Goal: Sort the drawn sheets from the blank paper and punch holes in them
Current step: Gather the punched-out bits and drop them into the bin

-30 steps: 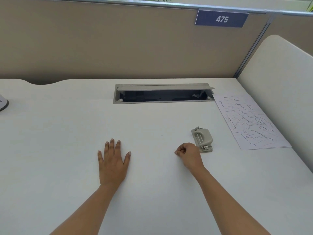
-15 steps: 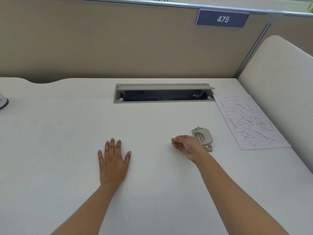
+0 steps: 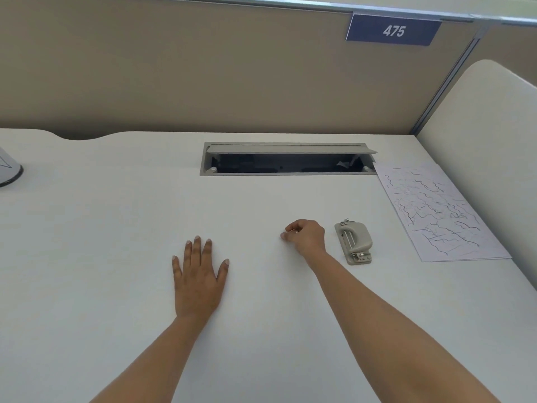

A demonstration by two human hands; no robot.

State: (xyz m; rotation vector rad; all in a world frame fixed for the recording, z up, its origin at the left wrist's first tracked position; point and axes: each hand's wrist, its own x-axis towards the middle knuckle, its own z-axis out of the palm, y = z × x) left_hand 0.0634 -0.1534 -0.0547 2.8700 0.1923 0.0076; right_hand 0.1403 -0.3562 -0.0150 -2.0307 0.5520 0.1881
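A stack of drawn sheets [image 3: 436,210] covered in wavy pen lines lies at the desk's right side. Just left of it sits a grey hole punch [image 3: 353,241], its handle down. My right hand [image 3: 306,237] rests on the white desk a little left of the punch, fingers curled together at the tips, with nothing visible in them. My left hand [image 3: 199,274] lies flat on the desk, palm down, fingers spread, further left. I cannot make out any blank sheet against the white desk surface.
An open grey cable tray [image 3: 287,159] is set into the desk behind my hands. A white object [image 3: 8,170] shows at the far left edge. A beige partition with a blue 475 sign [image 3: 393,30] stands behind, and a white side panel [image 3: 488,126] on the right.
My right hand has slid left and away from me, from the near end of the hole punch to a spot beside its left side. My left hand has stayed flat in place.
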